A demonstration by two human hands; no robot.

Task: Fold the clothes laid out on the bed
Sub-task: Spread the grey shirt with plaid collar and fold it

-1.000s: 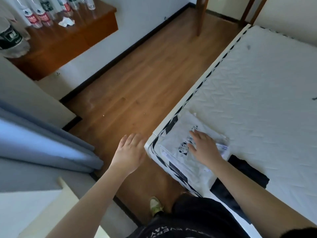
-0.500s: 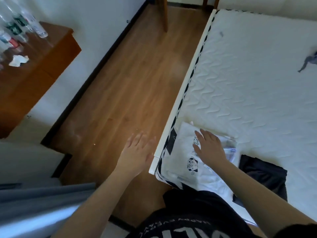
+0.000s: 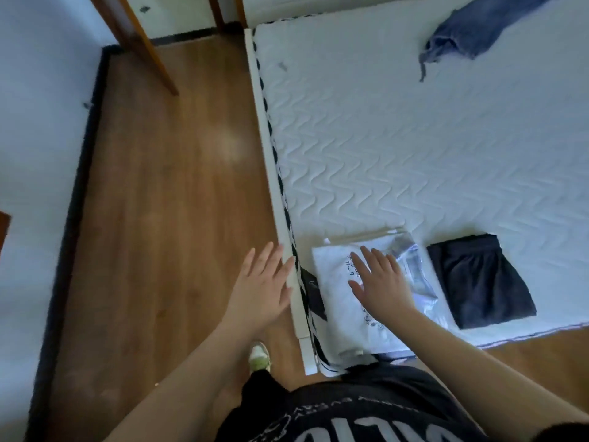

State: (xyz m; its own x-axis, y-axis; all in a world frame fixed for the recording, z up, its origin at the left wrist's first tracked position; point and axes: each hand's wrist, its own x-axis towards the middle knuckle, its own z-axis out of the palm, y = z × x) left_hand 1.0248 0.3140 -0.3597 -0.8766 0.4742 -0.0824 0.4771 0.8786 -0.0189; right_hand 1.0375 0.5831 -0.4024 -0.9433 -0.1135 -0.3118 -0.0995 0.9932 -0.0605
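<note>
Head view: right hand (image 3: 384, 283) flat on folded white T-shirt (image 3: 338, 282), fingers straight and spread, gripping nothing. T-shirt sits at the mattress (image 3: 398, 148) corner, lower centre of frame, partly over a clear plastic bag (image 3: 414, 269). Left hand (image 3: 259, 290) hovers off the bed edge above the wood floor (image 3: 165, 202), fingers extended, empty. Folded black garment (image 3: 481, 279) just right of the bag. Crumpled blue-grey garment (image 3: 471, 33) upper right, well apart.

Quilted mattress (image 3: 398, 148) — three garments.
</note>
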